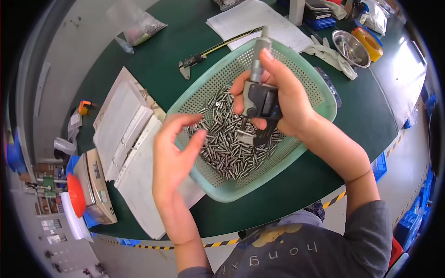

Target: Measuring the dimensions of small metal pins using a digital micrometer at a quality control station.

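The right hand is gripping the micrometer firmly over the basket while the left hand, half-open and empty, is reaching for steel pins; best picked singly.

pins: shiny metal | basket: perforated matt green plastic | table: matt green

Two bare forearms, left hand and right hand ungloved, no rings or watch showing, dark grey short-sleeved top, pale lettering and a yellow print across its front
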Available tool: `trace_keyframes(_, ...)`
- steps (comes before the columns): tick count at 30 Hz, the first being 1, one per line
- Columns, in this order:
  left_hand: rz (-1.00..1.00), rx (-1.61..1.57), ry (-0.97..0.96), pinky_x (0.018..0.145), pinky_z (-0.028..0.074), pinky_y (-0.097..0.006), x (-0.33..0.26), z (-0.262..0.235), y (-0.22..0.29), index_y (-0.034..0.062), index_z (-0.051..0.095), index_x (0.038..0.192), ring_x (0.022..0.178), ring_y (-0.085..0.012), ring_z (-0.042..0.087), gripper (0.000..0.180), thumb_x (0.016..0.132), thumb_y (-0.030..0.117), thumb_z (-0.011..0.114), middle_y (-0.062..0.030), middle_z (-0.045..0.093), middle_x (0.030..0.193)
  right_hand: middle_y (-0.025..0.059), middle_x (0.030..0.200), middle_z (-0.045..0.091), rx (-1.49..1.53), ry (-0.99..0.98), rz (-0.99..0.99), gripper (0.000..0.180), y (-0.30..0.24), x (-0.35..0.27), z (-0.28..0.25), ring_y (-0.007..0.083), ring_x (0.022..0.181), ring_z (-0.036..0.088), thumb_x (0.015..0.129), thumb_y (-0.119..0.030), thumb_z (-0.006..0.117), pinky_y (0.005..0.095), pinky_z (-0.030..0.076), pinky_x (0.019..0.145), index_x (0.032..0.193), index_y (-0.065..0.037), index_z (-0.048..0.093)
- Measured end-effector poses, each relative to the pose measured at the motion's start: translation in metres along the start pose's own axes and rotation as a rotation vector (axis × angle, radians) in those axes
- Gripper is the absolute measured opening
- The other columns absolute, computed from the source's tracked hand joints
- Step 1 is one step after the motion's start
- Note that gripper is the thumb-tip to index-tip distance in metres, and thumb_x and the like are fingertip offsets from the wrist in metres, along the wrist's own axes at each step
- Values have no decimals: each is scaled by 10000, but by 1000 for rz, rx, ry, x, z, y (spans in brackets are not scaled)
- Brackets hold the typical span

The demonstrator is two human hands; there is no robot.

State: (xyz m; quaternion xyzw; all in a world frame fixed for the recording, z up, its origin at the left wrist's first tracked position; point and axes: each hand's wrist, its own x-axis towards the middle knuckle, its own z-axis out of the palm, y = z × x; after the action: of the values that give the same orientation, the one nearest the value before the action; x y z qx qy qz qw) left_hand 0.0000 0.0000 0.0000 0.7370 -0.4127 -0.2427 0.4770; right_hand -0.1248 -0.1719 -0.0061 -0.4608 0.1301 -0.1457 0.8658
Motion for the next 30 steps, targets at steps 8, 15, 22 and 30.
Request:
trace_keyframes(8, 234, 823, 3, 811, 357, -356, -2, 5, -12, 55, 637, 721, 807, -266, 504, 131, 595, 43, 671, -74, 526, 774, 117, 650, 592, -60, 38, -29, 639, -1, -2, 0, 127, 409, 455, 914, -469, 133, 229, 382, 392, 880, 15, 550)
trace_keyframes(15, 207, 961, 18, 871, 328, -367, 0, 15, -21, 66, 617, 640, 814, -245, 500, 74, 588, 54, 668, -64, 515, 733, 122, 655, 593, -73, 47, 1, 646, 2, -1, 0, 125, 422, 457, 896, -495, 172, 228, 387, 401, 877, 23, 556)
trace_keyframes(22, 320, 923, 105, 845, 350, -363, 2, 24, -25, 59, 599, 624, 771, -241, 504, 29, 621, 51, 627, -64, 513, 698, 124, 647, 585, -40, 19, -11, 640, 3, -2, -2, 123, 417, 454, 888, -509, 198, 225, 387, 399, 874, 20, 557)
trace_keyframes(30, 131, 609, 27, 756, 410, -323, 4, 34, -10, 38, 617, 766, 774, -202, 549, 112, 660, 42, 653, -57, 570, 769, 126, 653, 580, -45, 24, -5, 627, 0, -4, -1, 136, 431, 467, 894, -491, 196, 234, 395, 410, 876, 22, 554)
